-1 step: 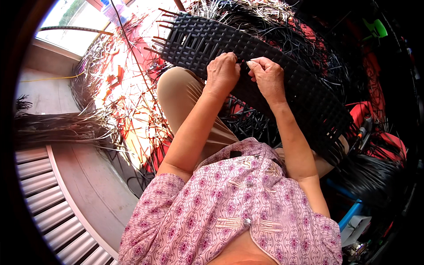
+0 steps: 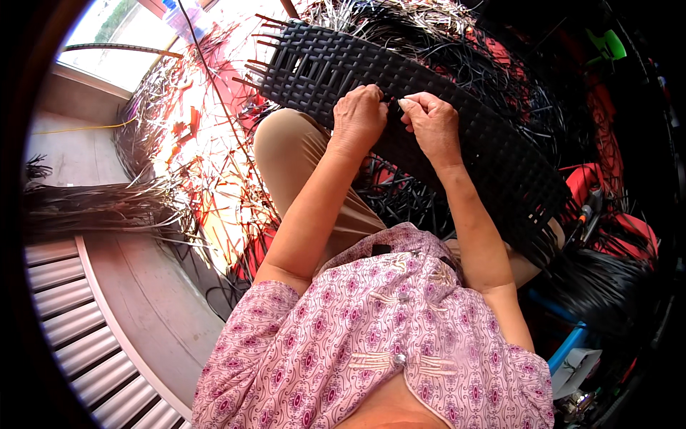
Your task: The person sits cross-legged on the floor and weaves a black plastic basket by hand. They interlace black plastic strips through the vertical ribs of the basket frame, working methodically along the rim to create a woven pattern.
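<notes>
At far left, above the slatted metal rack [image 2: 93,322], a bundle of dark strips [image 2: 86,207] juts in. Next, near the window: clear plastic container [image 2: 187,27], blue at the top; contents can't be made out. Then loose strips [image 2: 214,186] scattered over red sheeting. Work item, the black woven panel [image 2: 493,136], slants from upper center down to lower right, past the bent left knee [image 2: 286,139]; strand ends poke out of its left end.

Left hand [image 2: 361,116] over the panel: fingers curled in, thumb side toward the other hand; can't tell what's in its grip. Right hand [image 2: 433,123] just beside it, small gap between: thumb and forefinger pressed together, others curled; pinched item too dark to see. Further right: orange-and-dark tool [image 2: 587,213], black strip bundle [image 2: 593,286].
</notes>
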`<act>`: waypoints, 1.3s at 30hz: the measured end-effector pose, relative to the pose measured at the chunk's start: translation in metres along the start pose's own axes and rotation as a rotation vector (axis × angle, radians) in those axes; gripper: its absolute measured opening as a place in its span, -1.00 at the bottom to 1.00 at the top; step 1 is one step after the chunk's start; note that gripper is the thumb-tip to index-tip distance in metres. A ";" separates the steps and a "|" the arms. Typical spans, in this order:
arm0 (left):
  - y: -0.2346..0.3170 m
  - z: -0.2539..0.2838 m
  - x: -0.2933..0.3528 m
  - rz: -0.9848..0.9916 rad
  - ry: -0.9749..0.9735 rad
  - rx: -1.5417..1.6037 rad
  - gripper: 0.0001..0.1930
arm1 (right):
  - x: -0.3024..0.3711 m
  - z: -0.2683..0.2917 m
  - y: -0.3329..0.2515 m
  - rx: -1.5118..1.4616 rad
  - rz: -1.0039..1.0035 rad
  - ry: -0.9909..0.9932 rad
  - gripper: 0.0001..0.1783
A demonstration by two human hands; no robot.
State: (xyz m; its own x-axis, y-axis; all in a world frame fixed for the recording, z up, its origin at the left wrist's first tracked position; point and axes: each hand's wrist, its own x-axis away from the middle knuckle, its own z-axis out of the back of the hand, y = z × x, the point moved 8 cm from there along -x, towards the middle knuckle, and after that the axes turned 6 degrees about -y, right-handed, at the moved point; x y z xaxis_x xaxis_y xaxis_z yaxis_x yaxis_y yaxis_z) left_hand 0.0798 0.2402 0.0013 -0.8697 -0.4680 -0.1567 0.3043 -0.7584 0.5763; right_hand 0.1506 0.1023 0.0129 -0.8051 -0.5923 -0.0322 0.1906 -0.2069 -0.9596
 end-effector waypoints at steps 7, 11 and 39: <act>-0.002 -0.004 -0.003 -0.014 -0.022 -0.018 -0.78 | -0.004 -0.004 0.004 0.119 -0.002 -0.029 -0.82; -0.005 -0.007 -0.002 -0.039 0.004 0.021 -0.80 | -0.005 -0.007 0.004 0.230 0.034 -0.013 -0.82; 0.005 -0.001 0.010 -0.001 0.054 0.010 -0.80 | -0.004 -0.013 0.005 0.440 0.072 0.044 -0.80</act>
State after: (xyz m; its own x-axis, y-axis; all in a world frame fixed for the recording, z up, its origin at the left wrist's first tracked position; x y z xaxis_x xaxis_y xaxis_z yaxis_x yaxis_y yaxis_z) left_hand 0.0731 0.2313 0.0016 -0.8479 -0.4910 -0.2002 0.2990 -0.7545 0.5842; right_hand 0.1472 0.1137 0.0044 -0.8021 -0.5858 -0.1158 0.4604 -0.4832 -0.7447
